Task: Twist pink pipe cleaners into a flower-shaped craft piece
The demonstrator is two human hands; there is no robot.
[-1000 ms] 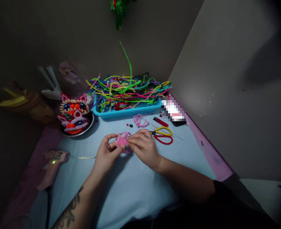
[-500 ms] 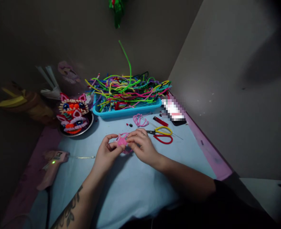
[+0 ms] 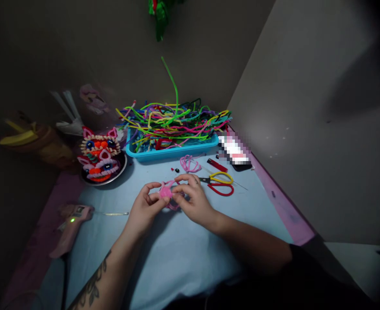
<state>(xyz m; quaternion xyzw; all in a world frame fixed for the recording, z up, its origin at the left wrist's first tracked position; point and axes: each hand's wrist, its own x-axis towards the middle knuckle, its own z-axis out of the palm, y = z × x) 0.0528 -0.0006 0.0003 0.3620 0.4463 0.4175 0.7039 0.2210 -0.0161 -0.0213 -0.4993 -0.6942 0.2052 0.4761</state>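
Between my two hands is a small pink pipe-cleaner piece (image 3: 166, 192), with a dense middle and thin loops around it. My left hand (image 3: 147, 204) pinches its left side between thumb and fingers. My right hand (image 3: 193, 199) grips its right side, the fingertips close to the middle. Just beyond my hands, a loose bundle of pink pipe cleaners (image 3: 190, 163) lies on the light blue cloth (image 3: 183, 258). Scissors (image 3: 221, 184) with one yellow and one red handle rest right of my right hand, their blades partly behind its fingers.
A blue tray (image 3: 177, 152) heaped with coloured pipe cleaners stands at the back. Left of it, a bowl (image 3: 124, 167) holds fluffy animal-face figures (image 3: 100, 150). A pink glue gun (image 3: 72, 228) lies at left, its light green. A red lighter (image 3: 217, 165) and a phone (image 3: 237, 155) lie at right.
My right index finger has lifted and spread a little from the pink piece, so more of its loops show. My left hand keeps its pinch in nearly the same place.
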